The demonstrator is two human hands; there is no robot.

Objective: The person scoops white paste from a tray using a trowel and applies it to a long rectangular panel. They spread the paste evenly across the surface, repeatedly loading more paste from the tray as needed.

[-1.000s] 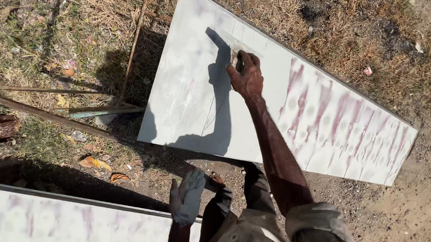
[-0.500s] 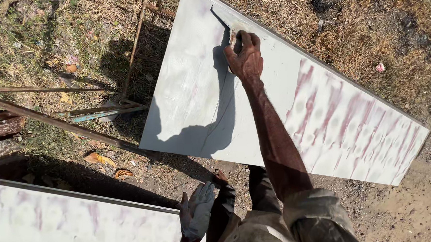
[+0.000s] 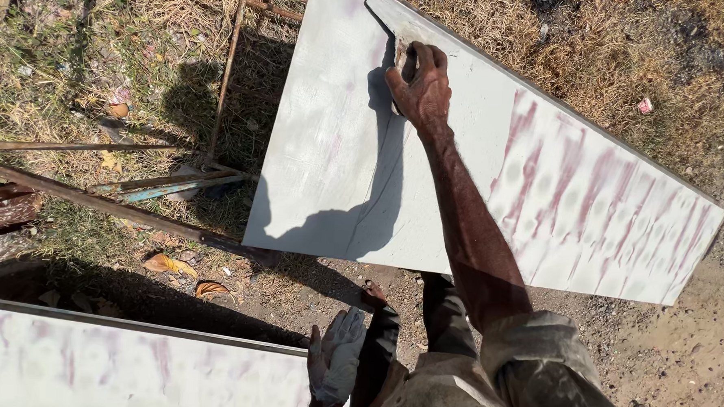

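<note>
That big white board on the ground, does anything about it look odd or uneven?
Yes. The board is evenly pale near the right hand, but its right part shows reddish streaks through the white coat, so the covering looks patchy.

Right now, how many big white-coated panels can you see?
2. One panel lies across the ground ahead, under the right hand. The second panel sits at the lower left, beside the left hand. It runs out of view.

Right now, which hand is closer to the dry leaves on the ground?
Left. The left hand hangs low beside the near board, a short way from the dry leaves. The right hand presses on the far board, well beyond them.
</note>
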